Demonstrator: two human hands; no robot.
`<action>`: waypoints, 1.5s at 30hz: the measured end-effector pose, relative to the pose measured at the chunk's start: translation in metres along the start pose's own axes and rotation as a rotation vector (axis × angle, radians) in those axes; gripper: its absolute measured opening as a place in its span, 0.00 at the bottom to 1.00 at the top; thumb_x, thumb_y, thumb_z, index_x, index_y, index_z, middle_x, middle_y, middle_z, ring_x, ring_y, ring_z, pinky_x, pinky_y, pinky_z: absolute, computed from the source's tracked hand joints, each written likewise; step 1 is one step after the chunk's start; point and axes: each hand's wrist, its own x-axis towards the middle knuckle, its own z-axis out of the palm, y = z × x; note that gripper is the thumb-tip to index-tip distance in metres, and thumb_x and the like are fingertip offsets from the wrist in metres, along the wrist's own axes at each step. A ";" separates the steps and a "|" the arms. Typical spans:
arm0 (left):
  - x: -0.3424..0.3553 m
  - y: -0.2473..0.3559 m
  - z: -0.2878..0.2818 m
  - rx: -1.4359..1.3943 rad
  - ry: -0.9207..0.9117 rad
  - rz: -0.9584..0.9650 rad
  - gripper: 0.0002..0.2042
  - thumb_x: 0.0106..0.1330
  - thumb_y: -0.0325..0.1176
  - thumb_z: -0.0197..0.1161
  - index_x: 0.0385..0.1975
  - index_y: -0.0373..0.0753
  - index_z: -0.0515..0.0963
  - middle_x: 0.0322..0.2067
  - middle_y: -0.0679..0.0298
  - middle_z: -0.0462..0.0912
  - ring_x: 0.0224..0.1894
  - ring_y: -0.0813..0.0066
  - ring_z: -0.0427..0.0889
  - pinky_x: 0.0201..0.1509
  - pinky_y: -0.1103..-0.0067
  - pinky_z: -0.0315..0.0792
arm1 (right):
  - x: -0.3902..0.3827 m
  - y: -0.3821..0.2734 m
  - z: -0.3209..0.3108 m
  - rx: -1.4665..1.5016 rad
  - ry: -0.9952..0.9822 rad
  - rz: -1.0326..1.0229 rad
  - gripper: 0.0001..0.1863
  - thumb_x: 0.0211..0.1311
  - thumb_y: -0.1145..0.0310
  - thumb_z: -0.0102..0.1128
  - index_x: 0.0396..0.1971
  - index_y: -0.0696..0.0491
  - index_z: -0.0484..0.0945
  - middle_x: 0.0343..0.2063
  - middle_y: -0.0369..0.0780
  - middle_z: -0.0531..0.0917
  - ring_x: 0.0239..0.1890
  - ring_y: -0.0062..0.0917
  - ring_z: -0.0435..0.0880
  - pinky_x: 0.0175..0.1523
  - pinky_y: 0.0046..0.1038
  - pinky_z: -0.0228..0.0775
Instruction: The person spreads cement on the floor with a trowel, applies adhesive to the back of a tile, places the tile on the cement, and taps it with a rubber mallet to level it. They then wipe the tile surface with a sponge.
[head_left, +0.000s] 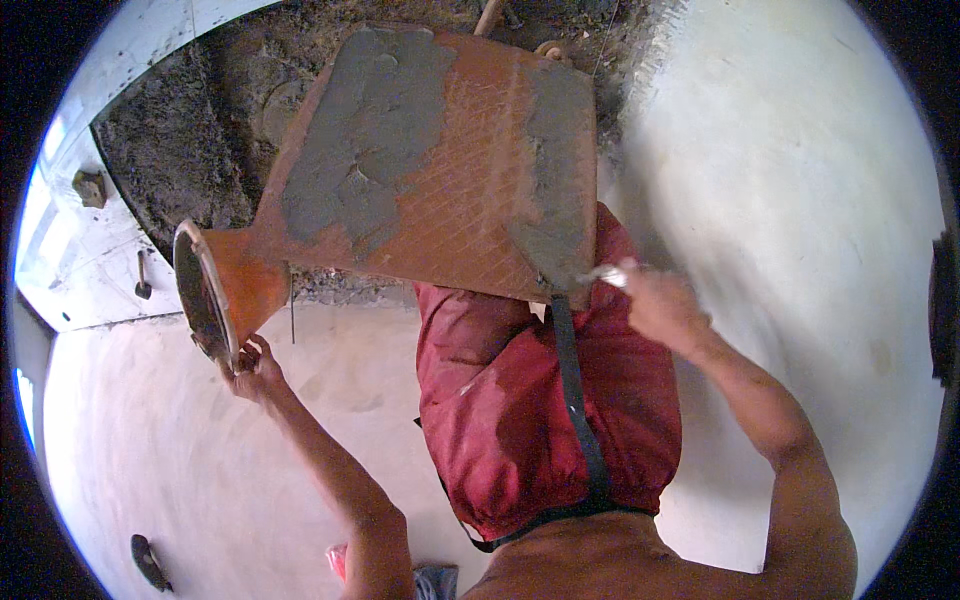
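Note:
An orange-brown board (480,150), smeared with grey mortar (370,130) in patches, lies across the upper middle above my red shorts (500,400). At the left, my left hand (255,365) holds the rim of an orange cone-shaped container (250,270), tilted on its side with a dark interior. My right hand (660,310) grips the pale handle of a trowel (540,255), whose mortar-covered blade rests on the board's lower right corner. The blade's edges are hard to make out against the mortar.
Behind the board is a dark, rough mortar-stained area (190,110). A white ledge (80,250) at the left holds a stone-like lump (90,188) and a small tool (143,278). A dark sandal (148,560) lies at lower left. A pale surface (800,200) spans the right.

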 end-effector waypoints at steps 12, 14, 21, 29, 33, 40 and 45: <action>0.017 -0.001 -0.003 0.328 -0.145 0.481 0.08 0.60 0.35 0.64 0.37 0.42 0.78 0.33 0.59 0.77 0.37 0.69 0.77 0.43 0.67 0.70 | -0.003 -0.081 -0.029 0.124 0.060 0.028 0.17 0.53 0.74 0.53 0.44 0.65 0.68 0.35 0.56 0.81 0.37 0.49 0.82 0.42 0.48 0.74; 0.013 0.003 0.006 0.933 -0.054 0.993 0.09 0.58 0.31 0.64 0.38 0.38 0.77 0.37 0.55 0.77 0.40 0.67 0.77 0.45 0.69 0.71 | 0.015 -0.097 -0.031 0.101 0.080 0.146 0.18 0.53 0.73 0.53 0.43 0.67 0.69 0.34 0.57 0.81 0.39 0.48 0.83 0.44 0.47 0.74; -0.027 0.017 0.102 0.138 -0.340 0.714 0.21 0.54 0.23 0.65 0.46 0.33 0.64 0.46 0.56 0.73 0.48 0.68 0.72 0.56 0.71 0.66 | 0.039 -0.172 -0.024 0.059 -0.110 -0.169 0.21 0.51 0.74 0.53 0.48 0.62 0.67 0.41 0.58 0.79 0.44 0.52 0.80 0.49 0.49 0.72; -0.055 0.043 0.188 0.169 -0.412 0.703 0.19 0.53 0.23 0.63 0.44 0.35 0.66 0.43 0.58 0.76 0.46 0.68 0.74 0.54 0.69 0.70 | 0.025 -0.098 -0.078 0.325 0.159 -0.101 0.33 0.52 0.63 0.59 0.58 0.62 0.64 0.50 0.60 0.74 0.57 0.51 0.71 0.62 0.43 0.63; -0.055 0.043 0.201 0.063 -0.389 0.601 0.18 0.52 0.22 0.62 0.43 0.34 0.68 0.41 0.57 0.77 0.45 0.67 0.76 0.53 0.70 0.71 | 0.040 -0.107 -0.100 0.469 0.304 -0.127 0.35 0.57 0.56 0.59 0.59 0.63 0.62 0.52 0.58 0.72 0.57 0.52 0.71 0.60 0.42 0.64; -0.067 0.027 0.241 0.024 -0.441 0.466 0.18 0.41 0.18 0.59 0.35 0.39 0.70 0.35 0.64 0.76 0.38 0.72 0.74 0.47 0.75 0.70 | 0.070 -0.156 -0.138 0.442 0.564 -0.486 0.26 0.57 0.61 0.58 0.51 0.60 0.65 0.41 0.55 0.76 0.47 0.51 0.76 0.52 0.42 0.67; -0.082 0.027 0.266 0.091 -0.498 0.420 0.15 0.39 0.17 0.55 0.29 0.41 0.68 0.27 0.71 0.70 0.29 0.81 0.68 0.41 0.81 0.69 | 0.073 -0.168 -0.201 0.170 0.597 -0.571 0.25 0.57 0.66 0.55 0.54 0.56 0.65 0.39 0.54 0.78 0.40 0.52 0.79 0.46 0.46 0.71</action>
